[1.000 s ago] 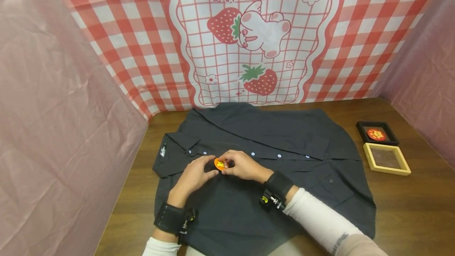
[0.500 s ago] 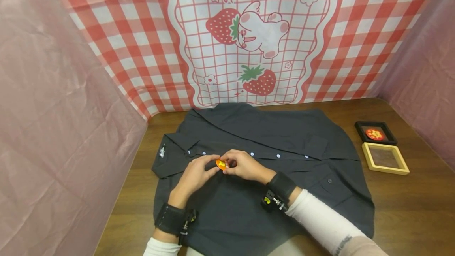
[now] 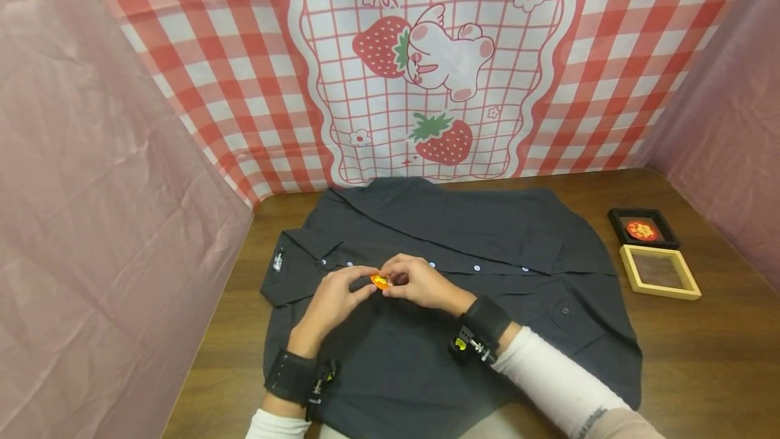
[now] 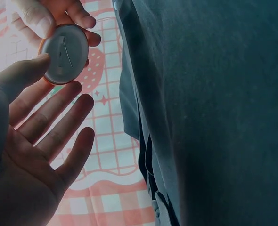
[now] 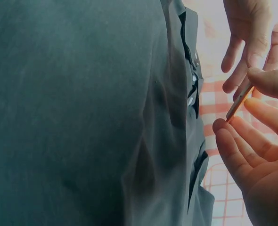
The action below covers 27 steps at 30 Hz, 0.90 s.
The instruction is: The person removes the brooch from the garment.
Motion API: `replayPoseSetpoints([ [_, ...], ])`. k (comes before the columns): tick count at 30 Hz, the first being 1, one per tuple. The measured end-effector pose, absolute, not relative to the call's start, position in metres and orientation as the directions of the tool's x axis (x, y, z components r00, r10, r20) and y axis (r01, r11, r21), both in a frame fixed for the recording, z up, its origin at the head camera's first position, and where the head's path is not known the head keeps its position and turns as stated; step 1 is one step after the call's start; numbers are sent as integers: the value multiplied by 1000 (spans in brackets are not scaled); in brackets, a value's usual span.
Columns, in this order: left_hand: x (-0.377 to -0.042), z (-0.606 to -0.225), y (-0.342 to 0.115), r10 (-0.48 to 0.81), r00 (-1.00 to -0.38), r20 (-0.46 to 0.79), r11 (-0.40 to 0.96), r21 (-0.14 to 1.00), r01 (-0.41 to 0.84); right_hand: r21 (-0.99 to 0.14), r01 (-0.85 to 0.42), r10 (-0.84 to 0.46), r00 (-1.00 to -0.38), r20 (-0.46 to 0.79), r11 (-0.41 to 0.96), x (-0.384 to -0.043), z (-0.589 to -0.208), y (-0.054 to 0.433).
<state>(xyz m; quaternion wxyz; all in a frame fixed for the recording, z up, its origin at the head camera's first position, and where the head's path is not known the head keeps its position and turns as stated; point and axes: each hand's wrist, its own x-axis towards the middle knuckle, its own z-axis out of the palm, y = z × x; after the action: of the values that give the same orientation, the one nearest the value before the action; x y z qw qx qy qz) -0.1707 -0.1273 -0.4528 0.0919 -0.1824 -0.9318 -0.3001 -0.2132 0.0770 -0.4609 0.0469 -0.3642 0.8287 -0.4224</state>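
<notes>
A round orange pin badge point(image 3: 380, 281) is held between both hands above a dark shirt point(image 3: 414, 351). In the left wrist view the grey back of the badge point(image 4: 66, 54) faces the camera, and its thin needle slants away from the clasp. My left hand point(image 3: 332, 300) pinches one edge with thumb and index finger, the other fingers spread out. My right hand point(image 3: 420, 283) grips the opposite edge by thumb and fingertips. Edge-on, the badge point(image 5: 240, 100) shows in the right wrist view. The shirt lies spread out with its collar to the left.
On the right of the wooden table point(image 3: 731, 344) stand a black frame point(image 3: 615, 222) holding a red round badge point(image 3: 642, 230) and a pale wooden frame point(image 3: 661, 273). A checked strawberry cloth point(image 3: 244, 87) hangs behind, with pink drapes on both sides.
The badge has tilted slightly between the fingers, so its face looks narrower from above. Both hands stay almost in place; the shirt and frames have not moved.
</notes>
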Motion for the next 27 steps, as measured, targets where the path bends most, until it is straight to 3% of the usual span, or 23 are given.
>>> replayPoseSetpoints([
  [27, -175, -457, -123, 243, -887, 393, 729, 529, 435, -752, -556, -612, -746, 262, 355, -211, -457, 86],
])
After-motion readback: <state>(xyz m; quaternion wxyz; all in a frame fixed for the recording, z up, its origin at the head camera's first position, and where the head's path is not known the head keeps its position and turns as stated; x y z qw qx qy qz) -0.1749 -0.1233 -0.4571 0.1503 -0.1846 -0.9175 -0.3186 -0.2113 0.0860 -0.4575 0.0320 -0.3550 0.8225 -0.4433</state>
